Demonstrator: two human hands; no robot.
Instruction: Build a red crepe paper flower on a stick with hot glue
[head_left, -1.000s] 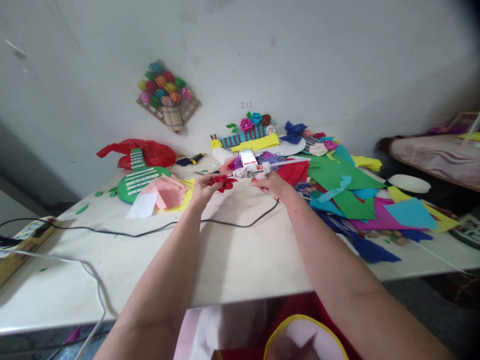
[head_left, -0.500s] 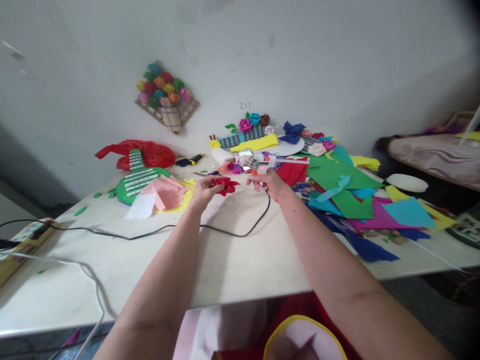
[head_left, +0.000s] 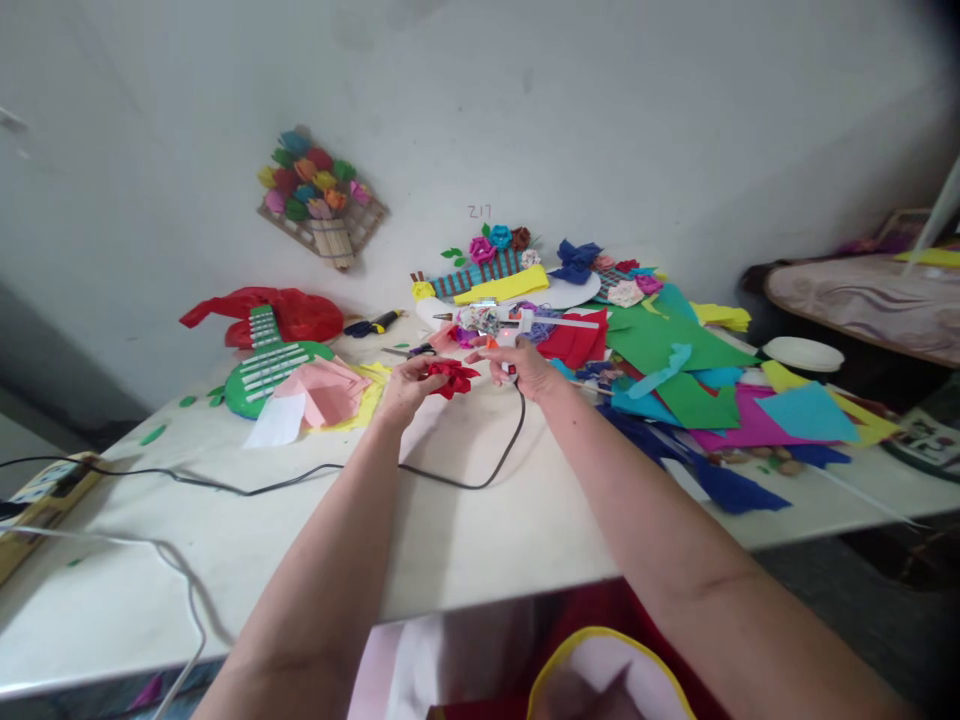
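Observation:
My left hand (head_left: 409, 390) pinches a red crepe-paper flower (head_left: 452, 378) above the table. To its right, my right hand (head_left: 523, 367) is wrapped round the handle of a white hot glue gun (head_left: 517, 335), one finger stretched toward the flower. A long whitish glue stick (head_left: 570, 321) juts from the gun's rear to the right. The gun's front end lies close above the flower; whether they touch I cannot tell. From the handle a black cord (head_left: 499, 470) curves down and runs left across the table.
Scissors (head_left: 411, 350) lie behind my left hand. Pink paper (head_left: 322, 392) and a green guitar-shaped craft (head_left: 251, 385) are at left. Colored paper sheets (head_left: 675, 335) pile up at right. A power strip (head_left: 49, 515) sits at the left edge; paper flowers (head_left: 500, 238) stand by the wall.
The gap between the red flower and the right hand with the glue gun has narrowed. The whole view has shifted slightly. Both hands keep their holds.

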